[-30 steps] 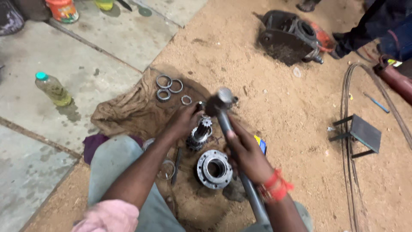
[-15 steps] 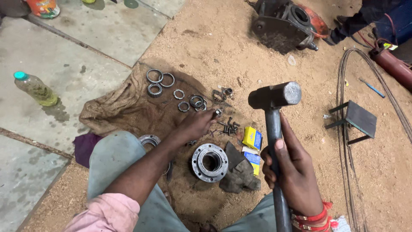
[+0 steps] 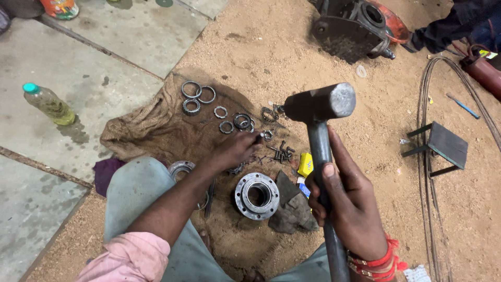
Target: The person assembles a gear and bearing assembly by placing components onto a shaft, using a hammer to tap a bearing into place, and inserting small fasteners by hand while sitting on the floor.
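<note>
My right hand (image 3: 352,206) grips the dark handle of a heavy hammer (image 3: 321,104), its steel head raised above the ground. My left hand (image 3: 237,150) reaches down to the brown sackcloth (image 3: 151,130), fingertips pinched on a small metal part beside scattered bolts (image 3: 279,152). Several rings and bearings (image 3: 198,95) lie spread on the cloth. A round flanged metal hub (image 3: 256,195) sits in front of my knees, with a grey rag (image 3: 292,209) and a small yellow box (image 3: 305,164) beside it.
A plastic bottle (image 3: 48,103) of yellowish liquid stands on the concrete slab at left. A dark machine housing (image 3: 355,28) lies on the sandy ground at the top. A small metal stand (image 3: 443,146) and coiled wire (image 3: 433,156) are at right. Another person's sleeve (image 3: 443,28) shows top right.
The hammer has swung up and to the right, away from the hub. My left hand left the part it steadied and moved out to the small parts on the cloth.
</note>
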